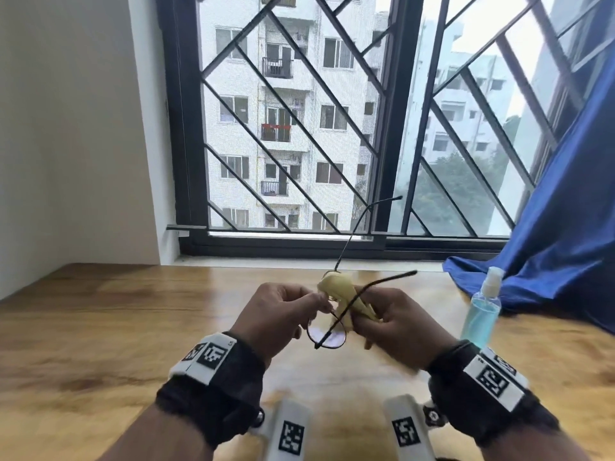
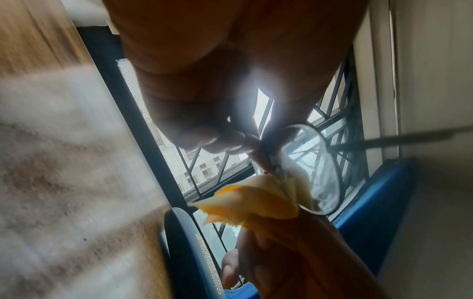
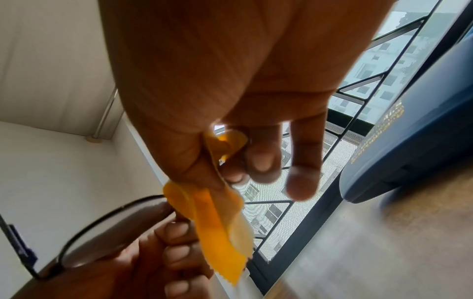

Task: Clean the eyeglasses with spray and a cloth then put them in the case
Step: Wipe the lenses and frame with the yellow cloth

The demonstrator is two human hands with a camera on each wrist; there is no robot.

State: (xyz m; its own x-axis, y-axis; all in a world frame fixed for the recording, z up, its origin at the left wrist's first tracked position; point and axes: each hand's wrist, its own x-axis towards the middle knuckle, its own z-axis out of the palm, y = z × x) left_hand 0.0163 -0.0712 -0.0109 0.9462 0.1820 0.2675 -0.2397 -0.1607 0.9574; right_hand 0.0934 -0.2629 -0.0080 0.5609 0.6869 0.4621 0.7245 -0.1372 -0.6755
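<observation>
Thin black round eyeglasses (image 1: 327, 337) are held in the air above the wooden table (image 1: 100, 327), temples unfolded and pointing away from me. My left hand (image 1: 286, 311) pinches the frame near the bridge; the near lens (image 2: 309, 168) hangs clear beside its fingers. My right hand (image 1: 392, 321) pinches a yellow cloth (image 1: 342, 294) folded over the other lens, which is hidden. The cloth (image 3: 220, 222) trails below the thumb, with the ring and little fingers loose. A dark blue case (image 3: 414, 125) lies on the table below my hands, also seen as the case (image 2: 187, 252).
A spray bottle (image 1: 482, 314) of blue liquid stands at the right of the table. A blue curtain (image 1: 549, 254) drapes onto the table's far right corner. A barred window (image 1: 299, 128) runs along the far edge, a white wall (image 1: 66, 128) at the left.
</observation>
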